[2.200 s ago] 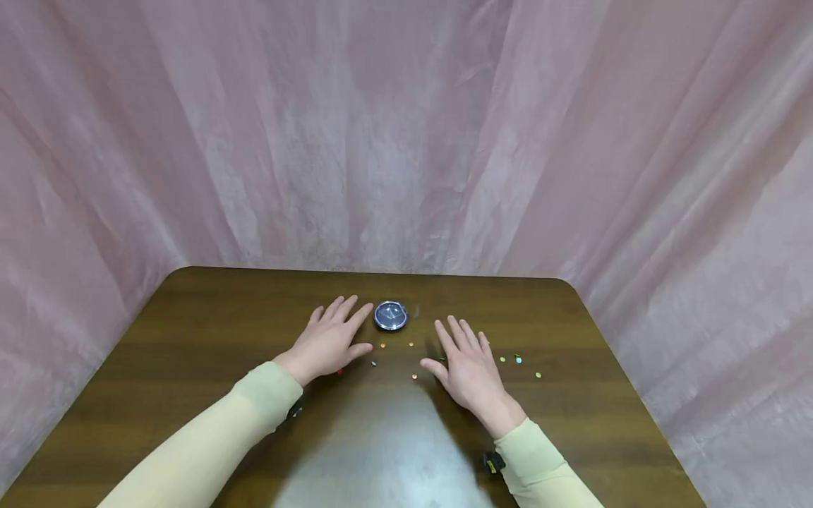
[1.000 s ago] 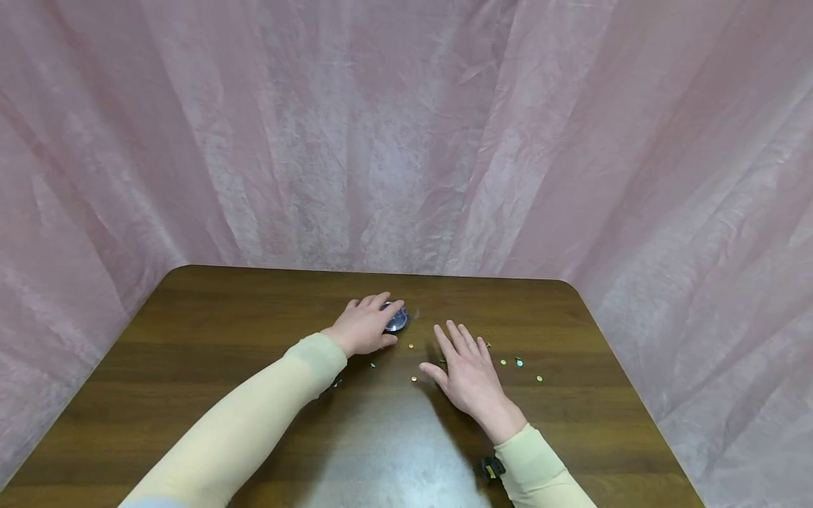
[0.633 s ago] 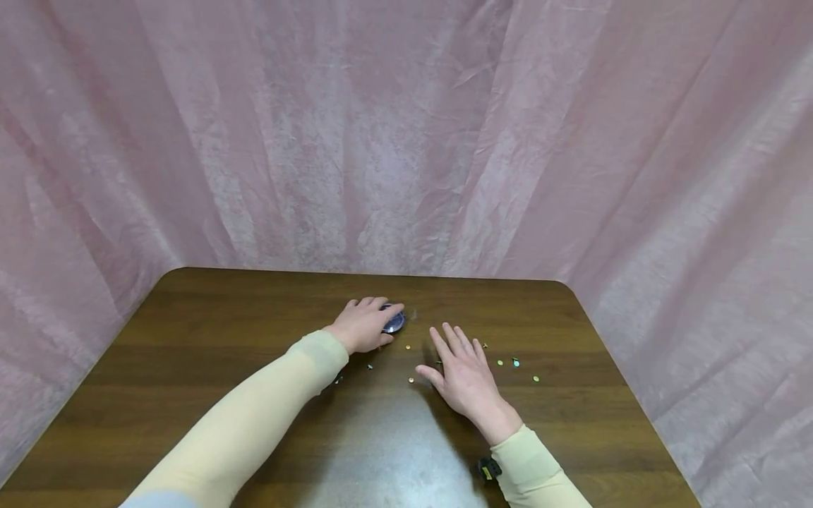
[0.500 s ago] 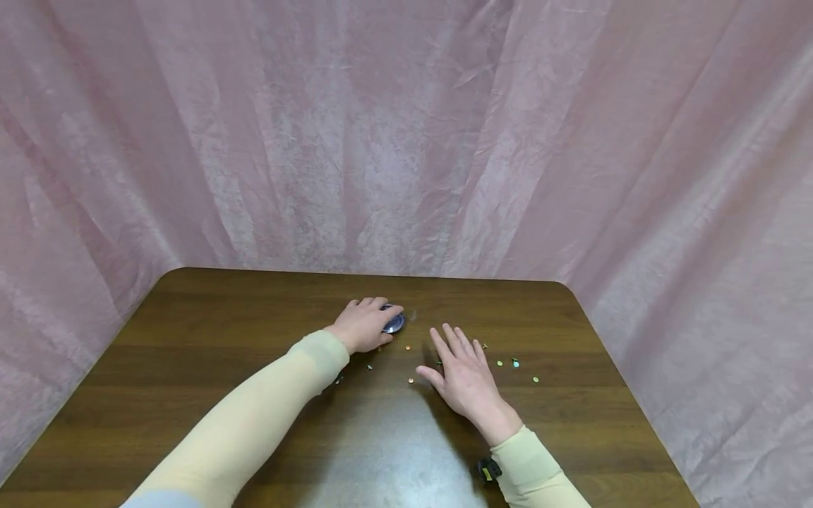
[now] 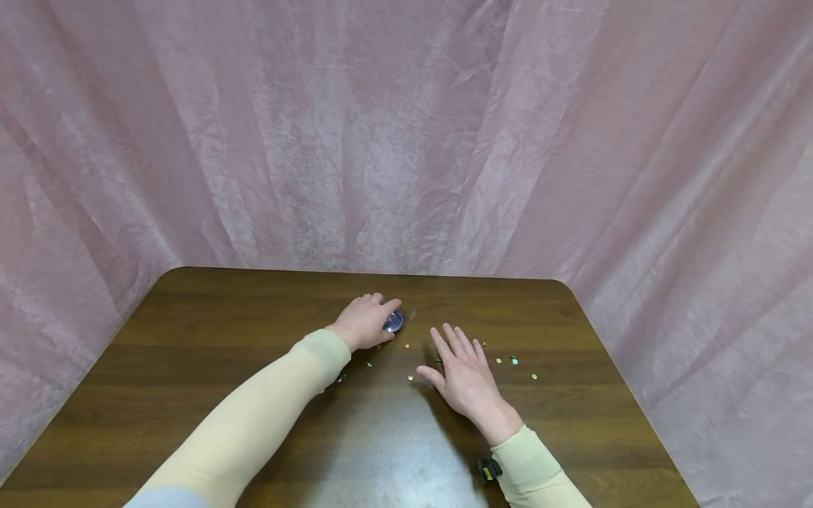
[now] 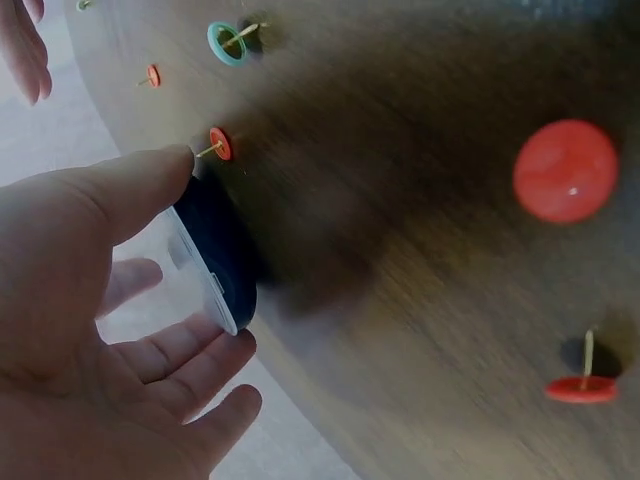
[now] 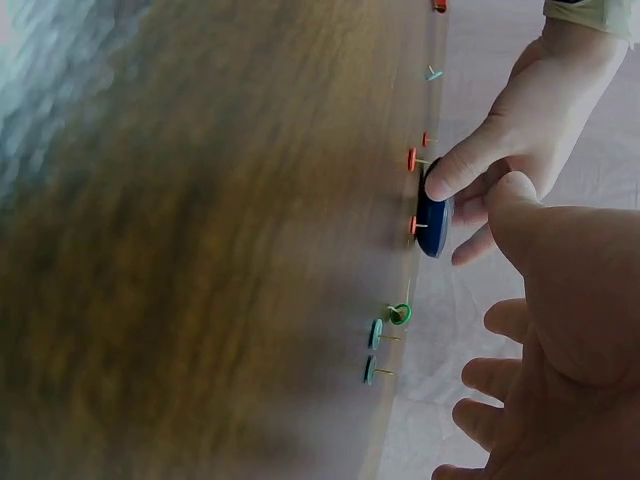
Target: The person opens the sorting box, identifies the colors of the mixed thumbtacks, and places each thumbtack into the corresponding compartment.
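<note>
A round, dark blue case [image 5: 394,322] with a clear lid is at the far middle of the table. My left hand [image 5: 364,323] grips it from the left, thumb at the near edge and fingers round the far side. In the left wrist view the case [image 6: 222,250] shows side-on between thumb and fingertips; whether its base touches the table I cannot tell. Over the table to the right, my right hand [image 5: 468,381] has its fingers straight and spread and holds nothing. Its closest things are thumbtacks, among them a green thumbtack [image 7: 400,314].
Several loose thumbtacks lie scattered on the brown wooden table [image 5: 241,303]: a red thumbtack [image 6: 567,172] lies point down near the left wrist, a teal thumbtack [image 6: 228,44] farther off. Pink curtains [image 5: 381,141] hang behind the table's far edge.
My left hand has moved right from beside the case and taken hold of it, its fingers closing more in the last half second. My right hand has stayed nearly where it was.
</note>
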Motion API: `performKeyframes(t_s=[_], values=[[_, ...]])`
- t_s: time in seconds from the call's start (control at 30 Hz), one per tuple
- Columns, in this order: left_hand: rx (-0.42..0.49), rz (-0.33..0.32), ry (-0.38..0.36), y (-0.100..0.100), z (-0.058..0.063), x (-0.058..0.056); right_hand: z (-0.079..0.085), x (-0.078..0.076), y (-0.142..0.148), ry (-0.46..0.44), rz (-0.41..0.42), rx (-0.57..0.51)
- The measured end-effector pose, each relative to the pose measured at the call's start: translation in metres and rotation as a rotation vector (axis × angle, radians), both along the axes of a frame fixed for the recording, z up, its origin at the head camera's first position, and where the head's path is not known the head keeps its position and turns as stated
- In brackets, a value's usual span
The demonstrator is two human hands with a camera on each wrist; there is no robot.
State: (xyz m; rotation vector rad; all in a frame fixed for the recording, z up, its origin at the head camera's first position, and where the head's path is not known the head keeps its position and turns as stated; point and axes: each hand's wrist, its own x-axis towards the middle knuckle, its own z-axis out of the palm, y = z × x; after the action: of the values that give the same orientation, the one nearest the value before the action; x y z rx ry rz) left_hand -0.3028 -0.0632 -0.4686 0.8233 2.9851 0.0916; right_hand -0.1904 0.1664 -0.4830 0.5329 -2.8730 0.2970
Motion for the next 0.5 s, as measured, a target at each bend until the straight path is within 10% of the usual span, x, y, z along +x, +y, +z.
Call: performKeyframes(t_s=[0.5], values=[[0.115,-0.077,0.124,-0.022,0.006,0.044,0.007,0.009,-0.010,-0.027,0.074,-0.024]])
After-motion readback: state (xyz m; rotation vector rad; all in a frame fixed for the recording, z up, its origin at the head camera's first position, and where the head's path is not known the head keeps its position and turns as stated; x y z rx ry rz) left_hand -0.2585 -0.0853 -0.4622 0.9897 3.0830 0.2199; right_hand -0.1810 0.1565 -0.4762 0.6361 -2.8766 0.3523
